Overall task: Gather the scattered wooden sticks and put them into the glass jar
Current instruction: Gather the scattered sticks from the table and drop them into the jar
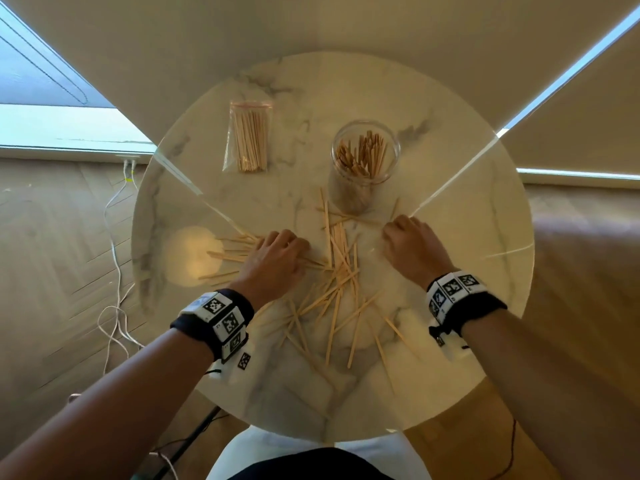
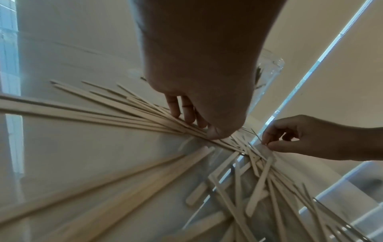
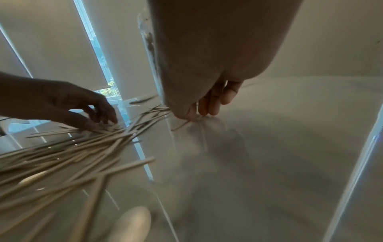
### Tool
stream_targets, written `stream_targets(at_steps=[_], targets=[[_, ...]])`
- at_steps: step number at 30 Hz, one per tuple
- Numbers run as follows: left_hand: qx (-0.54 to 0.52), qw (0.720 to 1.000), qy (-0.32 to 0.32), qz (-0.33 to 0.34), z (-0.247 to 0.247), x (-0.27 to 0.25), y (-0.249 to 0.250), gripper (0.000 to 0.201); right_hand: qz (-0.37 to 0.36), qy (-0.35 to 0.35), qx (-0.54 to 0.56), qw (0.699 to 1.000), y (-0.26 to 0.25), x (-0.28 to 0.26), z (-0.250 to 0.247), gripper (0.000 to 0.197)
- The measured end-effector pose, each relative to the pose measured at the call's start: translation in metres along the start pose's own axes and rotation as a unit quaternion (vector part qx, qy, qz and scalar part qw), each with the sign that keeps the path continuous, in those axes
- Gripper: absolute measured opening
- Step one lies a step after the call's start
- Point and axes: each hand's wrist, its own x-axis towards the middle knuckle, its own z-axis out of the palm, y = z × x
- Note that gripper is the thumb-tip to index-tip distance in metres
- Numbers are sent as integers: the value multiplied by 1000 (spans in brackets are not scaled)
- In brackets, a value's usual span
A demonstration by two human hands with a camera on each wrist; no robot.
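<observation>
Left hand (image 1: pixel 273 258) is down on the worktop (image 1: pixel 450 202), fingers (image 2: pixel 182 108) curled over a fan of wooden sticks (image 1: pixel 341 278) with the thumb tucked against them, so that grip is closing round a bundle. Right hand (image 1: pixel 412 244) sits just beside the glass jar (image 1: pixel 365 157), its fingertips (image 3: pixel 209 106) pinched together on 1 thin stick (image 3: pixel 182 125) lying flat on the marble. Out from there, the rest of the sticks sprawl between and below the 2 hands, crossing one another in a loose pile, a few strays reaching toward the near edge. The jar stands upright beyond the pile, open-mouthed, already part filled with sticks on end. To its left lies a clear bag (image 1: pixel 247 136) of more sticks, well apart from the action. These look light, stiff and flat, and they probably slide on that glossy top, so a single one is hard to lift: best judged to rake them parallel, then take the bundle near its middle so neither end droops or fans out. The jar is glass and looks easy to tip, so a steadying touch on its wall seems wise when the bundle goes in.
</observation>
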Motion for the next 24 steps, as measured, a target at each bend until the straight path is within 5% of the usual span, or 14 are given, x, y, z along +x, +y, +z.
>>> stream_targets(at_steps=[5,11,19,22,24], targets=[[22,996,3,81,-6,24,14,49,-17,33,-6,999,-30,-14,-4,14],[47,996,-24,70,-15,67,22,61,-17,4,24,1000,-43,20,-11,40],[102,990,-26,94,2,5,-17,47,7,17,23,1000,-31,-42,-3,38],[25,998,19,61,-5,-3,-28,50,48,-33,77,995,-22,-37,-10,59],[-4,999,-31,15,-16,-6,-32,69,63,-105,93,988,-18,-31,-18,69]])
